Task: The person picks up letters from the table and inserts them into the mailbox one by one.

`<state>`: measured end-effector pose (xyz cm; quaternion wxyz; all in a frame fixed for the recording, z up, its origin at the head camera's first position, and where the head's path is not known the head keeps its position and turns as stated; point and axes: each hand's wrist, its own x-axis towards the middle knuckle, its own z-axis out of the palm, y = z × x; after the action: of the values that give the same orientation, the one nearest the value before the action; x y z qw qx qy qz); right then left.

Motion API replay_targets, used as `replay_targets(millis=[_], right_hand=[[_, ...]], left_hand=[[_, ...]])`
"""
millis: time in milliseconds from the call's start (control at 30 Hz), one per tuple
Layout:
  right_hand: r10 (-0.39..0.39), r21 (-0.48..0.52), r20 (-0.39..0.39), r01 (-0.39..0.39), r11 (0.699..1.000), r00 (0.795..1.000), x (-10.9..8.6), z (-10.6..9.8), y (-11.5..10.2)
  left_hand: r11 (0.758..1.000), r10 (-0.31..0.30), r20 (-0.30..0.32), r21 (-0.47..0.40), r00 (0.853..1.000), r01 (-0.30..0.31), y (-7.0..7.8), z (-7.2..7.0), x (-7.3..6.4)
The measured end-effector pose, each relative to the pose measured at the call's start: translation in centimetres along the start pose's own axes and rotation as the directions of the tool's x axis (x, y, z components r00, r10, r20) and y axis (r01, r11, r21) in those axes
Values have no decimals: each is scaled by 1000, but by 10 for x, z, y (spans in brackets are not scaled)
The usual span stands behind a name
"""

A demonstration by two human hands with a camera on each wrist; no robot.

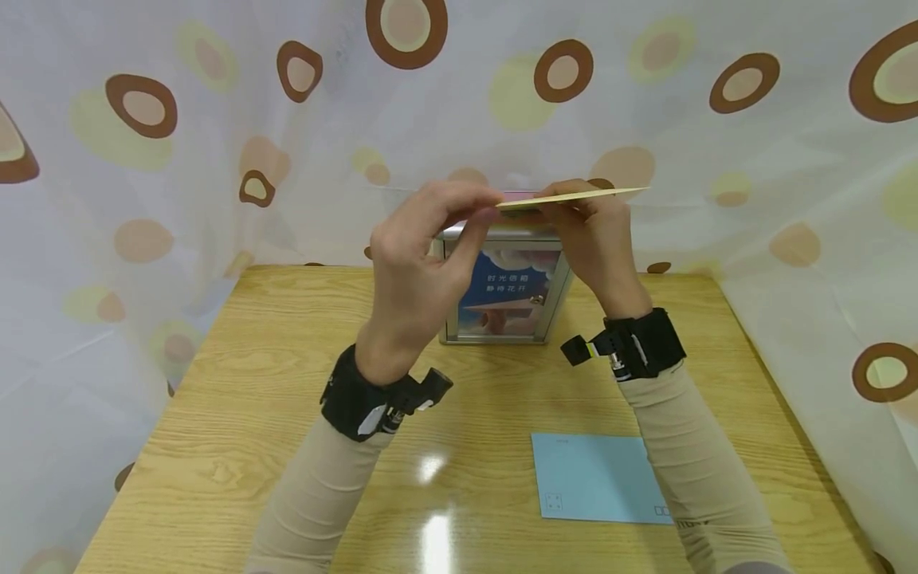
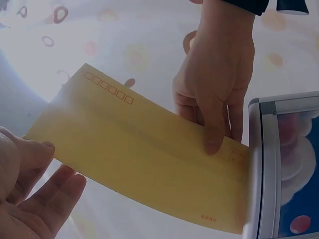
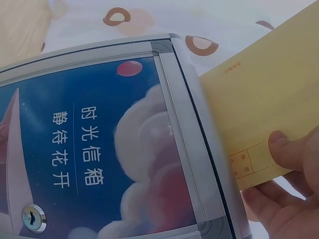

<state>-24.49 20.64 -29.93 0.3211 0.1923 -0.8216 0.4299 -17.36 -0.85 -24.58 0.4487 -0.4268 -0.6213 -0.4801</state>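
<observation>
A yellow envelope (image 2: 144, 149), printed with small red boxes, is held in both hands above a metal-framed mailbox (image 1: 509, 295). My left hand (image 1: 423, 255) pinches its end farther from the box, thumb on one face and fingers behind. Nearer the box, my right hand (image 1: 598, 239) grips one long edge of it between thumb and fingers. In the right wrist view the envelope's near end meets the top edge of the mailbox, and that end's border is hidden behind the frame. The mailbox front carries a blue picture, white characters and a round lock (image 3: 35, 218).
A light blue envelope (image 1: 595, 478) lies on the wooden table (image 1: 237, 446), partly covered by the right sleeve. Behind the mailbox and along the sides hangs a white curtain (image 1: 459, 119) with brown and yellow shapes.
</observation>
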Motion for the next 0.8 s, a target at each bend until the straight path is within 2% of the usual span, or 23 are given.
replay_targets(millis=[200, 467, 600, 700, 800], right_hand=[[-36, -15, 3, 36, 999, 999, 2, 1, 2], [11, -54, 5, -10, 998, 1000, -1, -1, -3], [-107, -15, -58, 106, 994, 993, -6, -11, -24], [-219, 43, -120, 225, 973, 968, -9, -22, -48], [-275, 114, -181, 298, 948, 944, -12, -32, -74]], left_hand=[[999, 37, 11, 13, 999, -37, 2, 0, 3], [997, 50, 2, 53, 999, -50, 2, -1, 5], [998, 48, -9, 50, 999, -47, 1, -3, 4], [998, 48, -13, 50, 999, -47, 0, -3, 4], [998, 47, -24, 53, 999, -46, -1, -4, 4]])
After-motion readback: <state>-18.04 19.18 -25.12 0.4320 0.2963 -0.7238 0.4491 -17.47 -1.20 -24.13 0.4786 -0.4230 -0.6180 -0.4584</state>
